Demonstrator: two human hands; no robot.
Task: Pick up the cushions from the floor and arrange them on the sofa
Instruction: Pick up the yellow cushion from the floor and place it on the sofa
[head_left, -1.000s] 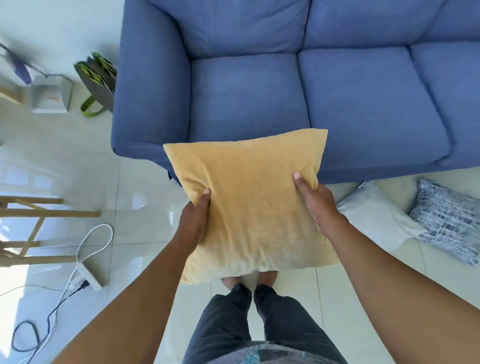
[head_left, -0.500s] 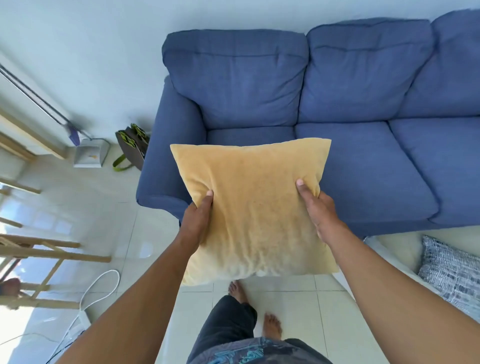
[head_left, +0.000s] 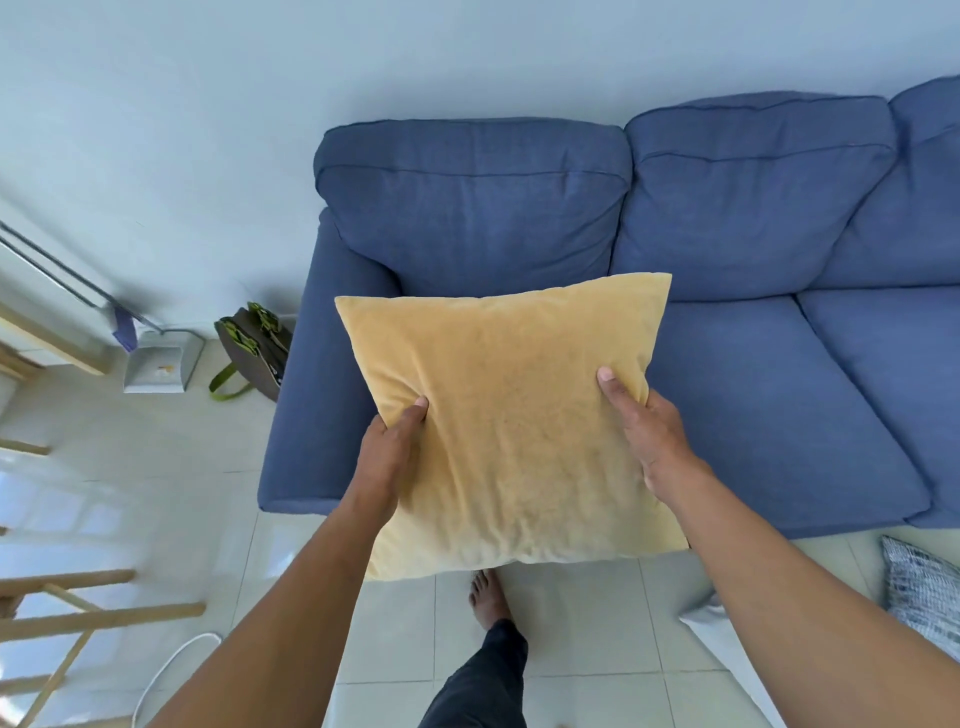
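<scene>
I hold a square yellow cushion (head_left: 514, 415) in the air in front of the blue sofa (head_left: 727, 395), over its leftmost seat and front edge. My left hand (head_left: 392, 447) grips its left side and my right hand (head_left: 647, 426) grips its right side, thumbs on the front face. On the floor at the right edge lies a grey-and-white patterned cushion (head_left: 922, 592). A white cushion (head_left: 727, 639) lies beside it, mostly hidden behind my right arm.
The sofa's left armrest (head_left: 306, 415) stands just left of the cushion. A dark bag with green straps (head_left: 252, 345) and a dustpan (head_left: 156, 364) sit by the wall. A wooden frame (head_left: 78, 618) and a white cable (head_left: 166, 670) lie at the lower left. My foot (head_left: 485, 597) is on the tiles.
The view has tilted upward and come nearer the sofa, so the backrests and wall now show. Both hands keep the same grip, and the yellow cushion has moved towards the left seat.
</scene>
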